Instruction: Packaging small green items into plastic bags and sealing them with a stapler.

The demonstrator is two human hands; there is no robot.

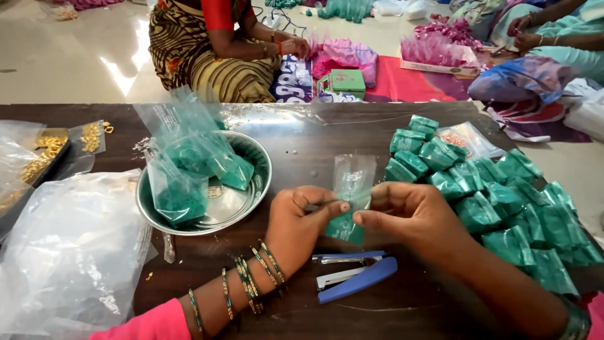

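Both hands meet over the middle of the dark wooden tabletop; the left hand and the right hand share one small clear packet with green contents at its lower end; the left fingers are clamped on the packet's left edge, thumb against forefinger; the right fingers are pinched on its right edge; the packet stands upright between the two grips, its clear top rising above the fingertips and its green bottom hanging below them, just above the tabletop.

Just beneath the hands lies a blue stapler on the tabletop, close to the packet but apart from it; to the left stands a round metal bowl holding larger clear bags of green pieces; to the right a heap of folded green packets spreads toward the table edge; at far left lie crumpled clear plastic bags and a tray of gold-coloured pieces.
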